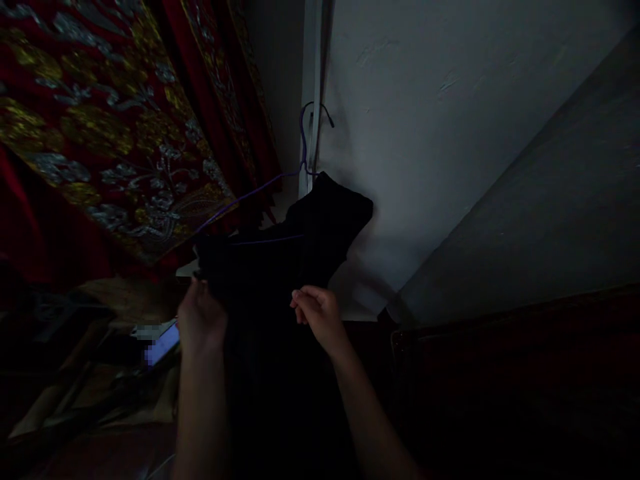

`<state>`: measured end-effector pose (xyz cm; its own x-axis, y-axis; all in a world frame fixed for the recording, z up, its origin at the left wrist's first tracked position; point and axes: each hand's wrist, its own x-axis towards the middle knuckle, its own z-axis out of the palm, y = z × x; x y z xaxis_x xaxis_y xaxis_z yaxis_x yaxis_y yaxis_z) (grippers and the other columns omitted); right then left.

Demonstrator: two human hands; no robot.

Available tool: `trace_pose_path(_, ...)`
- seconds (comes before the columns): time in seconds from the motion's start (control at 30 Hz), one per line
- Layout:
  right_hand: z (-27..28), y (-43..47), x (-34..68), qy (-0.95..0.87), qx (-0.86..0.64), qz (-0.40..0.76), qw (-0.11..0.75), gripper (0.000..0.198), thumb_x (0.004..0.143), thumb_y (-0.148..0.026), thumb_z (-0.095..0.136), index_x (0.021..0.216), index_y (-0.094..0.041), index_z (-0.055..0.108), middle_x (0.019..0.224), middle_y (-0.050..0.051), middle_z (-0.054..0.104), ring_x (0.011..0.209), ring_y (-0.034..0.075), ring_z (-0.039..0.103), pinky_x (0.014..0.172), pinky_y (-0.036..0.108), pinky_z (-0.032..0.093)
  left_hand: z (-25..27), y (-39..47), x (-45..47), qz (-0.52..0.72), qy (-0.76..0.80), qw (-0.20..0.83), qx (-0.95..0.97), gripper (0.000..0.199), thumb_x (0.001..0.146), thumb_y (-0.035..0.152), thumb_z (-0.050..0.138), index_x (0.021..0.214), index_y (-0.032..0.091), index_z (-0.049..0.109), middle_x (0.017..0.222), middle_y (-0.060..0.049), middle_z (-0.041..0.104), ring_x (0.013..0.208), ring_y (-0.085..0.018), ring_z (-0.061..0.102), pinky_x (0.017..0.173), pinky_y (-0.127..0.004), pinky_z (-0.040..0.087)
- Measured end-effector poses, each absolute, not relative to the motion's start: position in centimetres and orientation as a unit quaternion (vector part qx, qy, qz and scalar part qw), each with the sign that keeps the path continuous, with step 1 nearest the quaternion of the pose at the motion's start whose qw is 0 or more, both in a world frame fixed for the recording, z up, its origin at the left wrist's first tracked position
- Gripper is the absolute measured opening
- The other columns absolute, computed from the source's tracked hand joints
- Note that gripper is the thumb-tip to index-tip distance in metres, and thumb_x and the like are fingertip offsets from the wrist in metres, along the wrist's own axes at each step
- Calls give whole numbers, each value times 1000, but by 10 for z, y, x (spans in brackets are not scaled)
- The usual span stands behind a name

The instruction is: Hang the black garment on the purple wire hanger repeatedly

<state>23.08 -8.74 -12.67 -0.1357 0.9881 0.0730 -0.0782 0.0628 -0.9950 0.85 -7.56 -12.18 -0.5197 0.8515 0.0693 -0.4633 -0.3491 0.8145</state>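
Black garment [270, 293] is hung on purple hanger [302, 133], hooked at upright strip [317, 60], presumably so weight is carried. Its edge is pinched by left hand [203, 317], likely for steadying. Right hand [320, 313]: fingers curled together in front; cloth grip can't be told.

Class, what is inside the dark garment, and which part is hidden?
The purple hanger runs into the dark garment. Its hook, one sloping arm and a stretch of lower bar show; the other arm is mostly covered by cloth. Whatever else is inside cannot be seen.
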Motion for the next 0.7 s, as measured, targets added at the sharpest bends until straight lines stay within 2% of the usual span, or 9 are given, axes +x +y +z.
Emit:
trace_pose_path(0.07, -137, -94, 236, -489, -444, 538, 524, 40, 81, -55, 64, 64, -20, 61, 47, -3, 50, 44, 11, 45, 47, 24, 34, -140, -89, 33, 737, 405, 484, 243, 32, 80, 47, 75, 88, 17, 66, 86, -2, 73, 84, -17, 68, 83, -31, 55)
trace_pose_path(0.17, -149, -98, 253, -461, -479, 518, 538, 42, 80, -57, 65, 62, -20, 59, 50, -2, 50, 48, 12, 45, 49, 25, 36, -141, -98, 61, 699, 424, 517, 254, 37, 67, 43, 86, 85, 16, 69, 84, -1, 71, 78, -15, 66, 75, -25, 53)
trace_pose_path(0.27, -154, -101, 269, -481, -520, 439, 553, 39, 80, -53, 68, 62, -21, 54, 57, -1, 52, 56, 14, 51, 55, 26, 40, -125, -99, 79, 704, 408, 504, 289, 33, 70, 43, 84, 84, 17, 71, 83, 0, 68, 78, -13, 63, 73, -21, 50)
trace_pose_path(0.3, -153, -103, 272, -498, -519, 406, 563, 34, 80, -49, 69, 67, -21, 56, 65, 0, 57, 64, 15, 56, 60, 27, 44, -118, -100, 85, 703, 396, 505, 307, 32, 73, 45, 83, 85, 17, 71, 83, -1, 67, 79, -13, 63, 73, -21, 50)
trace_pose_path(0.37, -149, -108, 272, -547, -485, 375, 570, 25, 81, -42, 72, 91, -21, 62, 91, 4, 66, 86, 19, 64, 77, 30, 51, -108, -103, 101, 691, 376, 509, 349, 30, 78, 46, 79, 86, 18, 71, 84, -1, 67, 81, -14, 63, 76, -22, 50)
trace_pose_path(0.47, -139, -115, 263, -609, -416, 420, 528, 40, 83, -36, 73, 119, -25, 58, 117, 7, 67, 107, 22, 65, 95, 34, 51, -96, -109, 125, 655, 378, 496, 427, 29, 85, 46, 73, 85, 18, 71, 82, -2, 67, 81, -16, 62, 77, -24, 50)
trace_pose_path(0.6, -130, -116, 254, -600, -405, 462, 512, 27, 92, -38, 58, 113, -24, 65, 116, 6, 71, 113, 24, 64, 104, 38, 47, -83, -113, 138, 610, 397, 429, 536, 25, 90, 43, 67, 87, 18, 74, 87, -4, 71, 87, -20, 65, 83, -28, 52)
trace_pose_path(0.63, -129, -114, 256, -575, -426, 474, 513, 26, 91, -39, 56, 107, -23, 68, 110, 6, 73, 109, 25, 66, 100, 38, 50, -81, -112, 137, 601, 396, 407, 562, 24, 92, 42, 66, 91, 19, 76, 91, -5, 72, 91, -21, 66, 87, -29, 52)
trace_pose_path(0.7, -126, -108, 265, -524, -477, 509, 489, 24, 84, -40, 58, 91, -21, 71, 91, 5, 74, 89, 24, 69, 80, 35, 56, -82, -106, 132, 581, 388, 383, 604, 27, 94, 43, 63, 104, 22, 77, 102, -6, 72, 102, -23, 66, 96, -31, 50)
